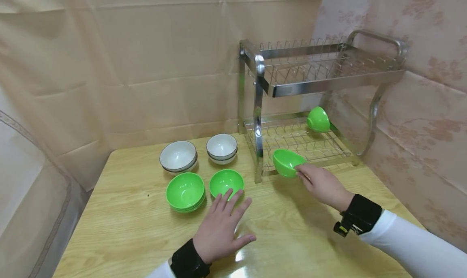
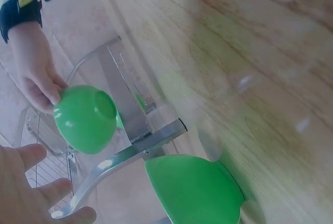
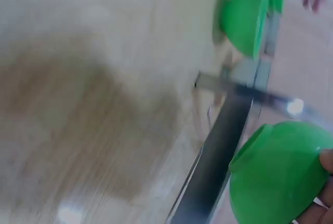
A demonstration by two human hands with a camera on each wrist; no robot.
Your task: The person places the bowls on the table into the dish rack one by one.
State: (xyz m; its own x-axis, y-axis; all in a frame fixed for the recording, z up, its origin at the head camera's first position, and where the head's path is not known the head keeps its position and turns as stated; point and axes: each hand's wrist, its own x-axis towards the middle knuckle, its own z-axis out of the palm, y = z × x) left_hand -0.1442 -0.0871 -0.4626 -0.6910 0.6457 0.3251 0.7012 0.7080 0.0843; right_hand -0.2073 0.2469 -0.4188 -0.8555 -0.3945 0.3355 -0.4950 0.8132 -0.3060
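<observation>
Head view shows the right hand (image 1: pixel 322 184) pinching a green bowl (image 1: pixel 287 162) by its rim, tilted at the dish rack's (image 1: pixel 259 107) lower tier. The left hand (image 1: pixel 222 225), fingers spread, hovers beside the green bowls (image 1: pixel 226 182) on the counter (image 1: pixel 127 229).

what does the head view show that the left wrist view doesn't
Only the head view shows the two stacks of white bowls, the rack's upper shelf, the green bowl propped at the back of the lower shelf and the whole table. Only the left wrist view shows the outer underside of the held green bowl close up. Both show the right hand pinching that bowl's rim by the dish rack, the open left hand, and a green bowl on the table.
</observation>
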